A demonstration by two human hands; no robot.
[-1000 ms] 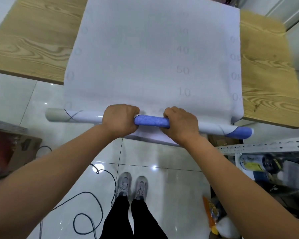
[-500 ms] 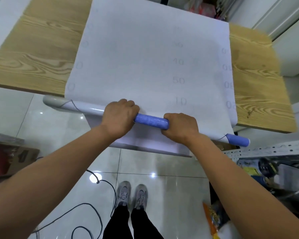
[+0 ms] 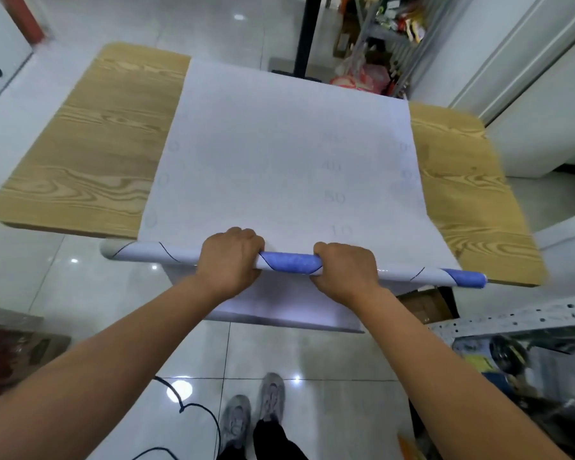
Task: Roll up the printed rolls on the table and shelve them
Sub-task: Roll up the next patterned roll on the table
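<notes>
Draping wooden table (image 3: pixel 107 144), white sheet (image 3: pixel 279 154) (tiled floor (image 3: pixel 279 353))

A print shop or storeroom: tiled floor (image 3: pixel 266 353), cluttered metal shelving (image 3: pixel 512 323), wooden worktable (image 3: pixel 90 151).

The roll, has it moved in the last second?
Yes. The roll has moved forward, up to the near edge of the table; a second ago it hung clearly short of that edge.

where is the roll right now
Head view, centre: the roll lies along the near edge of the table, gripped by the left hand and right hand, with the flat sheet stretching away behind it.
</notes>
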